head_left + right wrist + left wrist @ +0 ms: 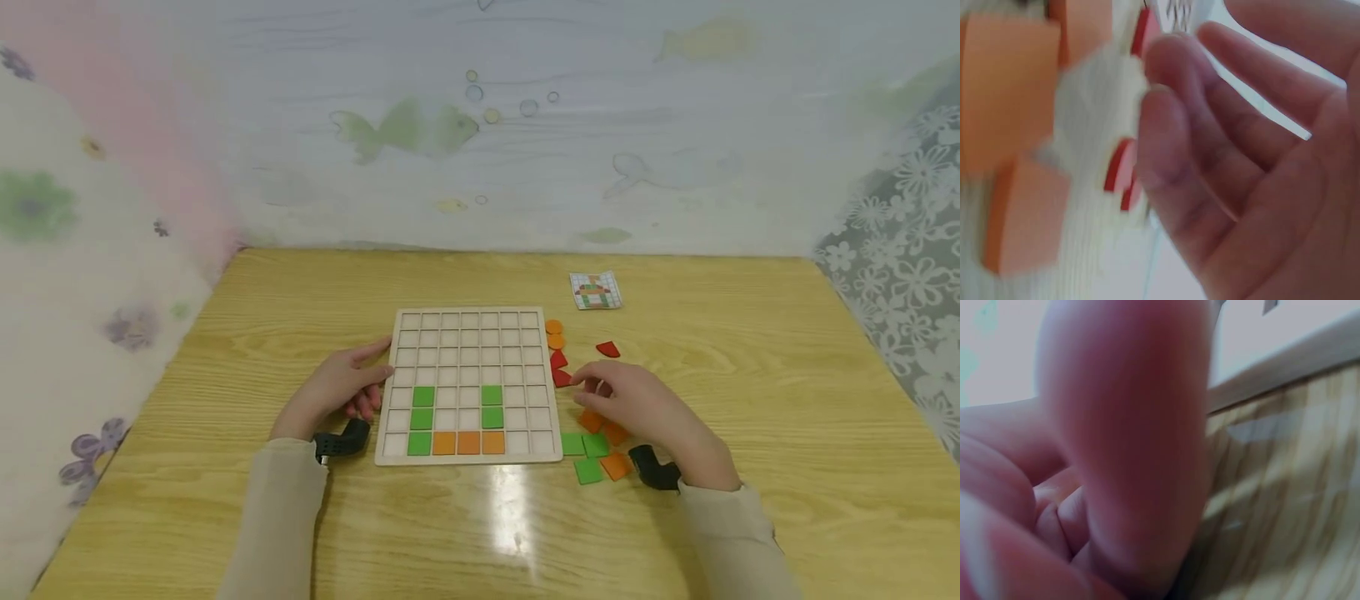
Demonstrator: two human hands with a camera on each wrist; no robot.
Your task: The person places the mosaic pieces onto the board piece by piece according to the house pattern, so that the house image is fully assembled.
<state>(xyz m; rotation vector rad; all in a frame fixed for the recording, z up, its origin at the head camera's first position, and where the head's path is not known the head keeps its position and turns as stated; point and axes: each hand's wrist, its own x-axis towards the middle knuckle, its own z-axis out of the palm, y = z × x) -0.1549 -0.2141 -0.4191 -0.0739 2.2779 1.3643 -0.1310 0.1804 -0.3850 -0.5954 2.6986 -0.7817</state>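
A wooden grid board (465, 460) lies on the table. Green squares (422, 419) fill cells in two columns, and orange squares (468, 442) sit along its near row. At the board's left edge is my left hand (333, 387), forefinger and thumb touching the frame; its lower fingers bend inward. My right hand (637, 404) hovers just right of the board with fingers loosely bent and nothing between them. Its fingertips are close to two red rounded-edge pieces (562, 379). The right wrist view shows red pieces (1121, 165) beyond the fingertips.
Two orange discs (554, 327) lie by the board's upper right edge. A lone red piece (608, 349) is farther right, below a small pattern card (596, 292). Loose green squares (588, 472) and orange squares (617, 466) lie near the right hand. A patterned wall (480, 183) stands behind.
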